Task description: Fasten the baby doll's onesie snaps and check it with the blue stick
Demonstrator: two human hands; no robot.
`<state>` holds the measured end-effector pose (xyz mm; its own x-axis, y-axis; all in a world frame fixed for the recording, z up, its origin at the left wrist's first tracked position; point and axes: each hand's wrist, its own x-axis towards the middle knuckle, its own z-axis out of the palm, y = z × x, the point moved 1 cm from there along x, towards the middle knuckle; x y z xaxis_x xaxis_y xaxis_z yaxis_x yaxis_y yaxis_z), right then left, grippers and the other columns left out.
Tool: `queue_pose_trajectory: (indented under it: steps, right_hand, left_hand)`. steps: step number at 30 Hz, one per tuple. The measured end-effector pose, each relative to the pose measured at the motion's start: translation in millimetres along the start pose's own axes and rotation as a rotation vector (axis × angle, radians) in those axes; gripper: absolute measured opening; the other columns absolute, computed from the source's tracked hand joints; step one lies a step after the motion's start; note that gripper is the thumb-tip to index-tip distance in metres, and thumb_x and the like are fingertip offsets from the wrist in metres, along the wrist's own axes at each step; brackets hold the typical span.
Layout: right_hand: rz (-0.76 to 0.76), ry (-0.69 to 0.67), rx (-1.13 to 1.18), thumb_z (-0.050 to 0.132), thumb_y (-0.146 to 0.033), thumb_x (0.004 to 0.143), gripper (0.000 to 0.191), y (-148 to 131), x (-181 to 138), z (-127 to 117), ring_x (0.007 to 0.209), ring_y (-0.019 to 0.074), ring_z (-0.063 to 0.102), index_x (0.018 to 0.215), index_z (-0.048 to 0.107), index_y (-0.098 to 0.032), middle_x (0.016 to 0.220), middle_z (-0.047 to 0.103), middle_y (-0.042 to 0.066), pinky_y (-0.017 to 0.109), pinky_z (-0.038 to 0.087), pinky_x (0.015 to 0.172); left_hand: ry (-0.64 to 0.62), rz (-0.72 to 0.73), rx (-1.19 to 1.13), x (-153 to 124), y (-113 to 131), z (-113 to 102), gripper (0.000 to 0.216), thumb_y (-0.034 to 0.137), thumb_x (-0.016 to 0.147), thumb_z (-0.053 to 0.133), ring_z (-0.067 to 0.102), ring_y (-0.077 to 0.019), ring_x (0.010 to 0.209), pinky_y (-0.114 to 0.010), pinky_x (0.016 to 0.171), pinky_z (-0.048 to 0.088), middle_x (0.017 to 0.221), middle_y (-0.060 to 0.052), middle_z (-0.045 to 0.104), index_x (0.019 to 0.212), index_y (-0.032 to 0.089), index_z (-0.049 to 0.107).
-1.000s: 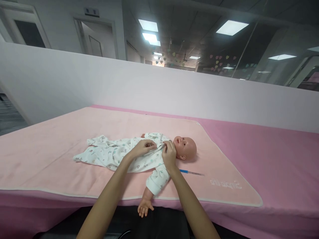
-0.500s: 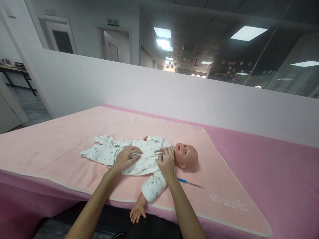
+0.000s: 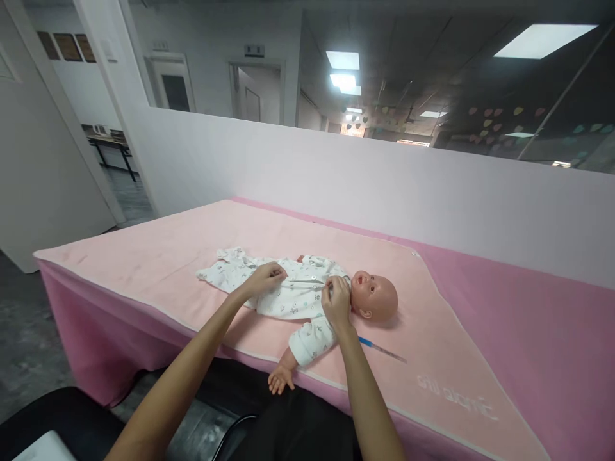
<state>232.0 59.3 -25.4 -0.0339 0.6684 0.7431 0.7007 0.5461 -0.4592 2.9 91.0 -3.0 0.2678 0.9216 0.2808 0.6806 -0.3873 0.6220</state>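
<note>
A baby doll (image 3: 376,298) lies on its back in a white patterned romper (image 3: 288,308), its head to the right and one arm hanging over the table's near edge. A line of opening runs along the front of the romper. My left hand (image 3: 266,279) is closed, with thumb and fingers pinched on the cloth at the doll's lower belly. At the collar, under the doll's chin, my right hand (image 3: 337,299) pinches the romper's edge with bent fingers. Beside my right forearm lies a thin stick with a blue end (image 3: 379,348).
A peach mat (image 3: 158,250) lies over the pink cloth (image 3: 538,320) on the table. Behind it stands a white partition (image 3: 336,173) with glass above. A black chair (image 3: 62,416) is at the lower left, and a door (image 3: 43,147) stands beyond.
The view has swung left. My left hand has gone from spread fingers on the romper to a closed pinch near its front opening. My right hand stays at the collar.
</note>
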Motion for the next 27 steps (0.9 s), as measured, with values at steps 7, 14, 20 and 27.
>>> queue_pose_trajectory:
  steps: [7,14,20,27]
  right_hand:
    - [-0.004,-0.001,-0.045,0.038,-0.014,0.081,0.011,-0.6,-0.5,1.5,0.077,0.0177,0.045,0.079,0.048,-0.018,0.076,0.054,0.003,0.029,0.034,0.071]
    - [-0.066,-0.060,-0.139,0.042,-0.012,0.078,0.018,-4.5,1.3,3.1,0.084,0.0185,0.047,0.086,0.057,-0.017,0.084,0.057,0.005,0.031,0.033,0.077]
    - [-0.081,-0.117,-0.177,0.046,-0.014,0.075,0.013,-5.2,14.6,5.1,0.081,0.0182,0.048,0.077,0.058,-0.019,0.078,0.058,0.004,0.030,0.033,0.076]
    - [-0.055,-0.182,-0.061,0.046,-0.011,0.071,0.012,2.5,27.5,12.5,0.077,0.0171,0.050,0.068,0.054,-0.019,0.074,0.059,0.002,0.029,0.035,0.075]
  left_hand:
    - [0.072,0.161,0.269,6.7,21.2,-10.6,0.024,0.030,0.078,0.043,0.054,-0.0221,0.089,-0.035,0.081,0.040,0.093,-0.007,0.060,0.086,0.020,0.063]
    - [0.017,0.376,0.219,9.2,64.6,39.3,0.024,0.031,0.079,0.046,0.055,-0.0197,0.087,-0.030,0.077,0.042,0.091,-0.005,0.062,0.093,0.020,0.061]
    - [0.164,0.415,0.222,7.7,57.2,48.9,0.017,0.027,0.078,0.046,0.055,-0.0185,0.083,-0.031,0.076,0.041,0.085,-0.003,0.062,0.088,0.021,0.058]
    - [0.300,0.454,0.346,1.9,56.7,58.9,0.014,0.028,0.076,0.047,0.052,-0.0189,0.080,-0.032,0.073,0.037,0.081,-0.004,0.058,0.085,0.019,0.054]
